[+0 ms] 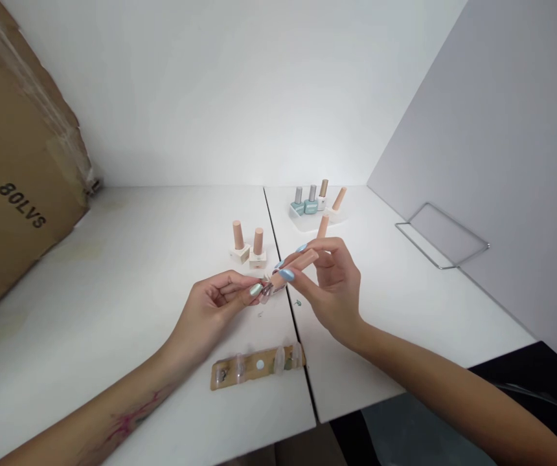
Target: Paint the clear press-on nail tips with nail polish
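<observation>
My right hand (pixel 334 285) pinches the peach-coloured nail polish brush cap (pixel 305 260) between thumb and fingers, tilted down to the left. My left hand (pixel 217 301) is closed with its fingertips around a small glossy press-on nail (pixel 265 295). The low end of the cap meets that nail, and the brush hairs cannot be made out. Below the hands lies a tan strip (pixel 252 372) bearing several clear press-on nails (pixel 279 360), with a bare white dot in its middle. Behind the right fingers rises another peach cap (pixel 324 225), its lower part hidden.
Two polish bottles with peach caps (pixel 238 238) stand beyond my left hand. A clear tray (pixel 302 225) at the back holds teal and white bottles. A wire stand (pixel 441 236) is at right, a cardboard box (pixel 21 155) at left. A dark seam (pixel 277 233) splits the white tabletop.
</observation>
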`<action>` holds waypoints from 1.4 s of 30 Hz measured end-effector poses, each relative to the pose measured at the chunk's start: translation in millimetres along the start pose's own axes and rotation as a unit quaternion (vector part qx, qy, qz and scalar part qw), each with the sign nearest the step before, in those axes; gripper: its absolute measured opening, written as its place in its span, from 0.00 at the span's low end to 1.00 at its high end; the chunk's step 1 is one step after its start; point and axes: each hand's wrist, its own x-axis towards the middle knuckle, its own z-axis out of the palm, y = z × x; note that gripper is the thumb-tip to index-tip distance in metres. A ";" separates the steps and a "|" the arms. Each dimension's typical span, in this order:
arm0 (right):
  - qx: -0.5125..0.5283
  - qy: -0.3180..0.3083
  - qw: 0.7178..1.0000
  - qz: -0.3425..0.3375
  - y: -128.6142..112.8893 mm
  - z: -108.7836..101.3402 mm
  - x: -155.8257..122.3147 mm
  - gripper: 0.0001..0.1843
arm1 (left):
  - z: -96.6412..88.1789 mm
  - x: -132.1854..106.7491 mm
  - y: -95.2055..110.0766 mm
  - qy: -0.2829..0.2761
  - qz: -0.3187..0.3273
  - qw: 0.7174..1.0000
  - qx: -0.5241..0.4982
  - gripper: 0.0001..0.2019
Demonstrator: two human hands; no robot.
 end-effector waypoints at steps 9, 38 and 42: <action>0.011 0.024 1.000 -0.001 0.2 -3.8 3.1 0.13 | -0.5 0.4 -2.0 0.000 -0.004 1.000 -0.003 0.02; 0.046 0.015 0.997 0.061 0.5 -5.3 1.1 0.13 | 1.8 2.2 0.6 0.003 -0.044 0.998 -0.039 0.05; 0.016 0.075 0.993 0.093 0.5 -4.5 3.6 0.12 | 2.0 1.4 -0.2 0.000 -0.051 0.998 -0.047 0.06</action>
